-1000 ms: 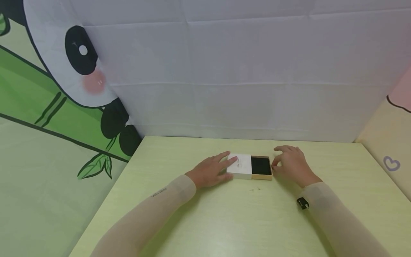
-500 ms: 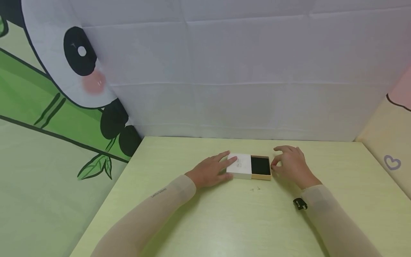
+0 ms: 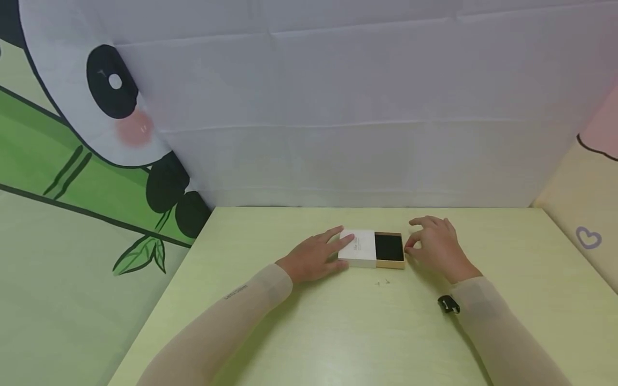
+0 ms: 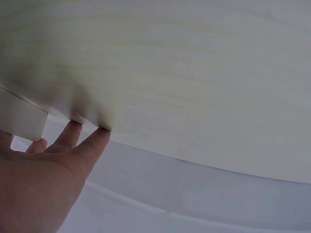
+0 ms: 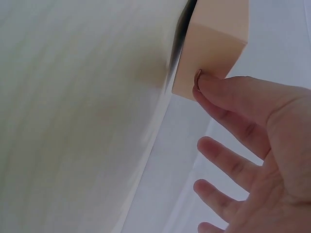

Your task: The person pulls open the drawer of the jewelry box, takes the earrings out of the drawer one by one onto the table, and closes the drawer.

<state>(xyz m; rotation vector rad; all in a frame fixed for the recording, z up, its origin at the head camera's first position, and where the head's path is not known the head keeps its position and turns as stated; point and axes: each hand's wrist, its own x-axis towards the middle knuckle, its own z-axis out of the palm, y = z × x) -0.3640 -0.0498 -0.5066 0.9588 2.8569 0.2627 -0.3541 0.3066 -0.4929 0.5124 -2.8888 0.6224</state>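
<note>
A white sliding box sleeve (image 3: 359, 247) with small print lies on the table, and its tan drawer (image 5: 204, 53) sticks out to the right with a black inside. My left hand (image 3: 314, 257) holds the sleeve by its left end, thumb at the near side and fingers spread over the top and far side. In the left wrist view, two fingertips of that hand touch the table beyond the sleeve corner (image 4: 22, 116). At the drawer's end face, my right hand (image 3: 436, 249) pinches a small brown pull loop (image 5: 198, 80) between thumb and index finger, its other fingers apart.
Some tiny bits (image 3: 381, 282) lie on the pale table (image 3: 318, 332) just in front of the box. Behind the table hangs a white cloth (image 3: 357, 107). A black clip-like thing (image 3: 449, 304) sits at my right sleeve cuff.
My right hand has shifted slightly left, and a little less of the drawer shows outside the sleeve. My left hand keeps its place on the sleeve. The head view has shifted slightly.
</note>
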